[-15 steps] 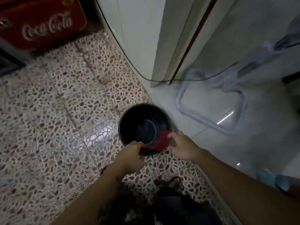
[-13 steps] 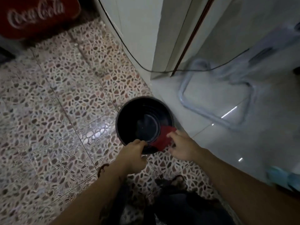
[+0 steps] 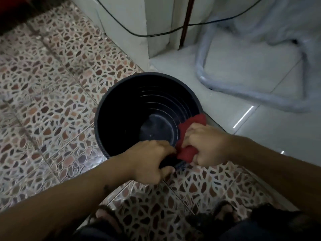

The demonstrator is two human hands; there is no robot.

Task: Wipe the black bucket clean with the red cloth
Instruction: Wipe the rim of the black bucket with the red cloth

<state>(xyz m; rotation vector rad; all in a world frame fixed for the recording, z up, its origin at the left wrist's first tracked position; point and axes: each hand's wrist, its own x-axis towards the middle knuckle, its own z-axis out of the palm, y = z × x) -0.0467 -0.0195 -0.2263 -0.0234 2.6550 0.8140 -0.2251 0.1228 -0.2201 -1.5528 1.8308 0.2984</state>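
One black bucket [image 3: 139, 108] stands upright on the floor at the middle of the view, its round mouth facing up toward the camera so the ribbed inner wall and flat bottom show; its long axis runs straight up and down. One red cloth [image 3: 186, 136] is bunched over the near right part of the rim, part of it hanging inside against the wall and part folded outside. The right hand [image 3: 206, 145] is curled tight around the cloth, fingers closed and pressing it onto the rim. The left hand [image 3: 149, 160] clamps the near rim just beside it to the left, fingers hooked inside the bucket and thumb outside, so the two hands nearly touch. The bucket sits where two floors meet: pebble-patterned tiles [image 3: 52, 94] spread to the left and near side, smooth white tiles [image 3: 271, 129] to the right. Far right on the white tiles lies one pale bent tube frame [image 3: 246, 94], blurred. One black cable [image 3: 156, 34] sags across the white wall corner [image 3: 156, 28] at the far side, beside one thin dark red strip [image 3: 186, 21]. Two feet in sandals [image 3: 224, 211] show at the near edge
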